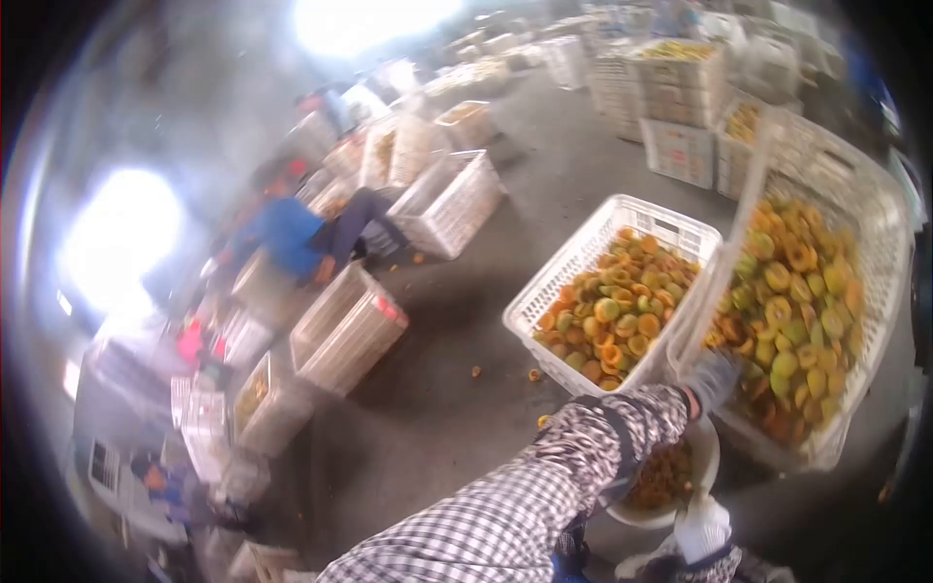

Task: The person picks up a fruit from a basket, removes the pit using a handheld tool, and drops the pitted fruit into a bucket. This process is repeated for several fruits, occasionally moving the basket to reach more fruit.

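A white plastic crate [880,209] on the right is tilted and holds many halved apricots [792,301], orange and green. My left hand [714,381], in a grey glove, reaches to this crate's near lower corner, close against the fruit; its fingers are blurred. Below that arm sits a round pale basin [712,457] with brown pieces in it, partly covered by the sleeve. My right hand [702,530], in a white glove, is closed near the basin's lower rim, and I cannot tell what is in it. Left of the tilted crate stands a second white crate [622,209] of apricot halves.
Stacked fruit crates [678,151] stand at the upper right. Across the concrete floor, a seated person in blue [287,238] is among more crates [350,330]. A white crate [452,209] lies near that person's legs. Several fruit pieces [534,374] are scattered on the floor.
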A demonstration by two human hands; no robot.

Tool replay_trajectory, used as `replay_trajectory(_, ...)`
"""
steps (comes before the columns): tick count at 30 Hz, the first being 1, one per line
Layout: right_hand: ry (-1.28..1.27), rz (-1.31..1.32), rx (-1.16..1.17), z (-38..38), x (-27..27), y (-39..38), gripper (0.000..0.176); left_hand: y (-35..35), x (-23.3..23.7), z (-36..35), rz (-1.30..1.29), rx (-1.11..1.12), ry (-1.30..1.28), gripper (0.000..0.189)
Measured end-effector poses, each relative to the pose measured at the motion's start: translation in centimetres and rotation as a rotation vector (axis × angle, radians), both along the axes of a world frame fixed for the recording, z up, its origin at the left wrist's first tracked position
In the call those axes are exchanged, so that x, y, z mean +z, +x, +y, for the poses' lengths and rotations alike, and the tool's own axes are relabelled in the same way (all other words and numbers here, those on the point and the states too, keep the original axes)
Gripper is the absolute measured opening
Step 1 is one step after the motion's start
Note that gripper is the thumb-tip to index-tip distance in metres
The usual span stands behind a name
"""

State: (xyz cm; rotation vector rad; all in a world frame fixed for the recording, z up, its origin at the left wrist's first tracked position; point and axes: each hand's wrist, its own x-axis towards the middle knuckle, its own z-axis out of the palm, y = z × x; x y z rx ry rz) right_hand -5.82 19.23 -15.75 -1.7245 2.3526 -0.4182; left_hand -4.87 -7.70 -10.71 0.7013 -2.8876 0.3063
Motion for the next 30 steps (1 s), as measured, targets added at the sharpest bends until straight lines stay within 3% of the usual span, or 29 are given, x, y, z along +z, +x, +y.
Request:
replay_trajectory(1,0.069,0.029,0.096,-0.2,2.9,-0.1,0.02,0.3,-0.4,0.0,0.007,0.015,0.06,0.018)
replay_trajectory(3,0.232,-0.201,0.066,-0.6,6.2,-0.2,0.048,0.1,-0.4,0.5,0.011,0.083,0.161,0.025)
replay_trajectory(5,0.187,-0.232,0.094,-0.7,7.8,-0.3,0.043,-0.1,-0.7,1.3,0.014,0.137,0.173,0.029)
replay_trajectory(6,0.141,-0.256,0.1,-0.9,7.5,-0.3,0.04,0.2,-1.5,1.1,0.177,0.104,0.035,0.014)
replay_trajectory(7,0.096,-0.278,0.102,-0.8,7.7,-0.3,0.038,0.4,-1.6,1.0,0.339,0.066,-0.101,0.013)
replay_trajectory(8,0.139,-0.305,0.064,-0.7,8.2,-0.4,0.037,0.4,-1.7,1.0,0.336,0.067,-0.102,0.013)
replay_trajectory(9,0.138,-0.307,0.065,-0.7,8.1,-0.5,0.037,0.2,-1.7,0.9,0.321,0.047,-0.007,0.012)
replay_trajectory(11,0.081,-0.312,0.052,-0.5,7.8,-0.9,0.036,0.1,-0.7,1.5,0.293,0.007,0.19,0.034)
replay_trajectory(12,0.085,-0.308,0.024,-0.5,7.8,-0.9,0.036,0.2,0.3,2.0,0.292,0.011,0.192,0.034)
replay_trajectory(14,0.078,-0.344,0.004,-0.5,8.4,-1.2,0.035,1.5,5.5,3.1,0.549,0.221,0.563,0.029)
replay_trajectory(15,0.071,-0.382,-0.02,-0.6,8.5,-1.2,0.035,1.6,6.0,2.4,0.55,0.225,0.561,0.029)
replay_trajectory(17,0.032,-0.396,-0.025,-0.6,8.2,-1.1,0.033,2.1,6.5,1.4,0.71,0.258,1.098,0.03)
replay_trajectory(21,0.064,-0.364,-0.023,-0.7,8.6,-1.0,0.04,2.7,5.4,1.3,0.963,0.379,1.335,0.026)
replay_trajectory(22,0.146,-0.374,-0.024,-0.9,8.6,-1.1,0.044,3.6,7.9,1.7,0.866,0.392,1.387,0.028)
replay_trajectory(25,0.071,-0.301,-0.016,-0.4,7.2,-1.1,0.051,4.5,7.9,2.0,0.759,0.316,1.259,0.029)
replay_trajectory(26,0.071,-0.302,-0.01,-0.4,6.8,-1.1,0.051,5.1,9.2,2.6,0.815,0.373,1.537,0.028)
replay_trajectory(27,0.026,-0.396,0.001,-0.5,6.2,-1.2,0.05,5.4,9.6,2.6,0.82,0.378,1.532,0.028)
replay_trajectory(29,-0.017,-0.49,0.012,-1.4,2.3,-2.2,0.049,5.8,9.8,2.8,0.975,0.476,1.967,0.03)
replay_trajectory(30,-0.104,-1.065,-0.16,-2.4,-2.4,-2.8,0.03,5.9,9.6,2.7,1.027,0.427,2.088,0.03)
